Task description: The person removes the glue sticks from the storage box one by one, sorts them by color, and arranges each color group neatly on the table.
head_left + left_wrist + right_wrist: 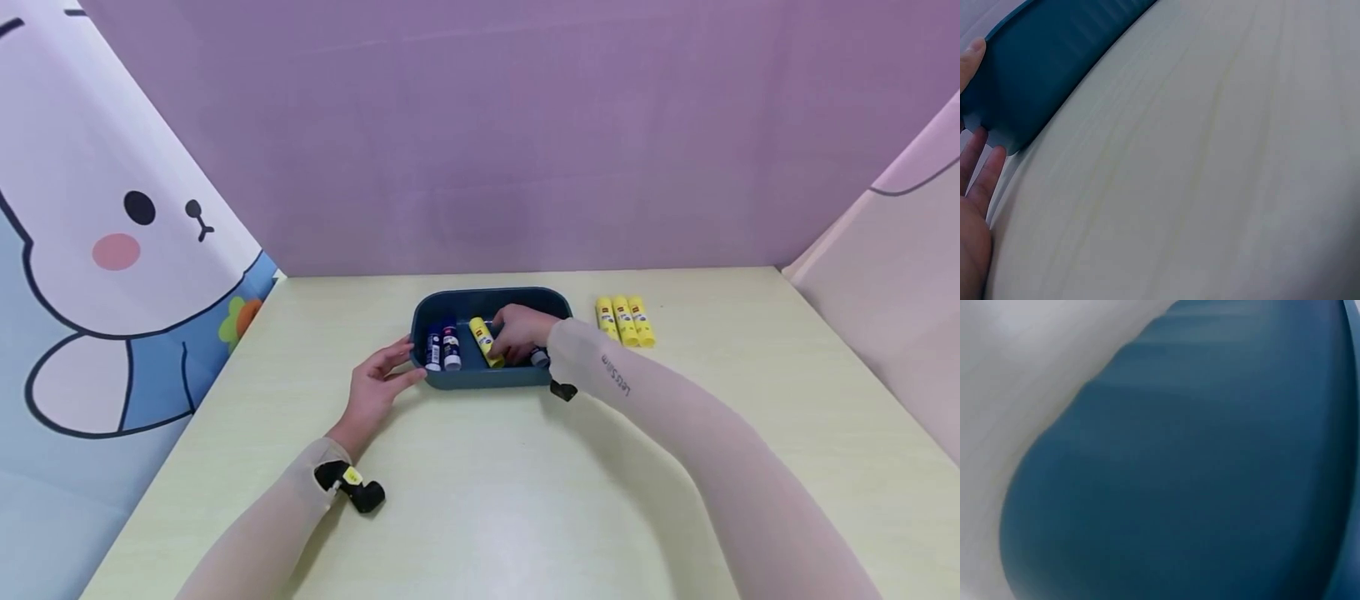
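A dark teal bin [491, 380] stands on the table. My left hand [372, 392] touches its front left corner from outside, thumb toward the front and fingers along the end. In the left wrist view the fingers [988, 175] look fairly straight beside the bin wall [1054, 62]. My right hand [520, 331] reaches inside the bin with curled fingers, the fingertips on the lower part of a yellow glue stick [481, 333]. That stick lies slanted on the bin floor. Only the bin's outer wall [1179, 469] shows in the right wrist view; the hand is out of frame there.
Two dark blue glue sticks [451, 346] lie at the bin's left end. Another dark stick [539, 357] is partly hidden under the right hand. Three yellow glue sticks [624, 322] lie side by side on the table [480, 492], right of the bin. A purple backdrop [525, 150] rises behind.
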{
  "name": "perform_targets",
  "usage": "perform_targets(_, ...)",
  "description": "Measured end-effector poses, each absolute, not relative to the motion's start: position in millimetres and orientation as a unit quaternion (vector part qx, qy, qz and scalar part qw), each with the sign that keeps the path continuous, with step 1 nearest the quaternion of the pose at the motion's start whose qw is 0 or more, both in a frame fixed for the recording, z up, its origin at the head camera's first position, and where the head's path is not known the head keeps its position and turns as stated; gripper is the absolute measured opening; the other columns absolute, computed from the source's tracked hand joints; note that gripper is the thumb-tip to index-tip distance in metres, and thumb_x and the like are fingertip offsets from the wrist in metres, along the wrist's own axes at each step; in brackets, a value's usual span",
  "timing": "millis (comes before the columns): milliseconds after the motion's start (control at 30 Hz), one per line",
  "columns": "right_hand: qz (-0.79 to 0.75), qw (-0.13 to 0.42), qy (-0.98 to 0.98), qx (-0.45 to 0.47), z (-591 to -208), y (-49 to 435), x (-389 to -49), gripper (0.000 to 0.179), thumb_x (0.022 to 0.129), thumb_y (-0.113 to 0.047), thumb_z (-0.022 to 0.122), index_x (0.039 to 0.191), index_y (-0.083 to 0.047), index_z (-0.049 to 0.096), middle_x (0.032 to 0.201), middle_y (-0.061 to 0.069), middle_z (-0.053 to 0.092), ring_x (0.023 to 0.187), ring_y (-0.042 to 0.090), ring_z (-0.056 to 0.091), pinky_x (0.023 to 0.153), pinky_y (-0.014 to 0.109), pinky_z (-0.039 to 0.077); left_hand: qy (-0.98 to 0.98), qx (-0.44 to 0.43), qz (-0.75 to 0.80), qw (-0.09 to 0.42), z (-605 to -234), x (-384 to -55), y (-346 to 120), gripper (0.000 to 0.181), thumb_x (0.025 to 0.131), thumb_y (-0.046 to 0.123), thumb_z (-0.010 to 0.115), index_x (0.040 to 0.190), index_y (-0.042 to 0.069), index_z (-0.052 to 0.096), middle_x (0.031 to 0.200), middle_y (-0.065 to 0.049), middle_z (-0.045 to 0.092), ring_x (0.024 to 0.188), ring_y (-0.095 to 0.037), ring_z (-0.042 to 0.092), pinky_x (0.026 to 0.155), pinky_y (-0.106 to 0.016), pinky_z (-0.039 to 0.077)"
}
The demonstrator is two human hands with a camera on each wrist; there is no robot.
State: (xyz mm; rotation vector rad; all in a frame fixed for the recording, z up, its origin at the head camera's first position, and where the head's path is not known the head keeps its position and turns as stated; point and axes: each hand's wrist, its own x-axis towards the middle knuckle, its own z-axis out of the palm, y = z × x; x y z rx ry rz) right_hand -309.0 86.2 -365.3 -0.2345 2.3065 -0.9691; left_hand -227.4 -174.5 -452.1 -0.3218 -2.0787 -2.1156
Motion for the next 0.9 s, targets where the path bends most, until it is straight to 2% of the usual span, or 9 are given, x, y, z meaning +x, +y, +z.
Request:
perform_targets(267, -0.358, 0.316, 0.873, -0.099, -369.1, 84.6, -313.2, 0.043, 0.089, -0.009, 0.072, 0.128, 0.005, 0.059, 0.111, 0.018, 0.065, 0.078, 0.021, 0.069, 0.070, 0.030, 0.061, -0.695, -0.111, -0.706, 0.081, -453.6, -227.7, -174.3, 0.046, 0.083, -0.013, 0.073, 0.126, -0.012, 0.058, 0.144, -0.018, 0.053, 0.115, -0.021, 0.062, 0.091, -0.026, 0.055)
perform_targets(367, -0.352, 0.317, 0.874, -0.104, -368.3, 84.9, -313.9, 0.038, 0.089, -0.009, 0.071, 0.124, 0.005, 0.063, 0.109, 0.017, 0.066, 0.077, 0.021, 0.069, 0.070, 0.030, 0.062, -0.693, -0.113, -0.708, 0.084, -454.5, -228.9, -174.5, 0.046, 0.082, -0.014, 0.073, 0.125, -0.012, 0.058, 0.143, -0.019, 0.053, 0.114, -0.019, 0.063, 0.090, -0.027, 0.056)
perform_targets(533, -0.351, 0.321, 0.873, -0.106, -366.1, 87.1, -315.7, 0.038, 0.089, -0.008, 0.069, 0.125, 0.005, 0.062, 0.111, 0.017, 0.066, 0.077, 0.022, 0.070, 0.070, 0.031, 0.062, -0.693, -0.113, -0.707, 0.088, -454.1, -229.8, -174.0, 0.046, 0.082, -0.014, 0.073, 0.125, -0.011, 0.059, 0.143, -0.019, 0.053, 0.112, -0.016, 0.063, 0.089, -0.027, 0.056)
perform_targets(733, -0.368, 0.332, 0.862, -0.106, -365.6, 92.2, -318.6, 0.050, 0.089, -0.007, 0.069, 0.135, 0.005, 0.055, 0.121, 0.020, 0.062, 0.084, 0.024, 0.070, 0.072, 0.032, 0.062, -0.695, -0.111, -0.705, 0.083, -453.1, -229.6, -173.9, 0.046, 0.082, -0.014, 0.073, 0.126, -0.011, 0.059, 0.144, -0.017, 0.053, 0.116, -0.024, 0.062, 0.090, -0.027, 0.056)
perform_targets(900, -0.400, 0.325, 0.851, -0.103, -362.3, 99.1, -318.4, 0.051, 0.090, -0.006, 0.069, 0.138, 0.003, 0.053, 0.126, 0.023, 0.059, 0.084, 0.025, 0.069, 0.074, 0.034, 0.062, -0.693, -0.110, -0.708, 0.080, -453.1, -229.0, -174.4, 0.047, 0.081, -0.016, 0.072, 0.126, -0.011, 0.059, 0.143, -0.016, 0.054, 0.116, -0.025, 0.062, 0.090, -0.027, 0.056)
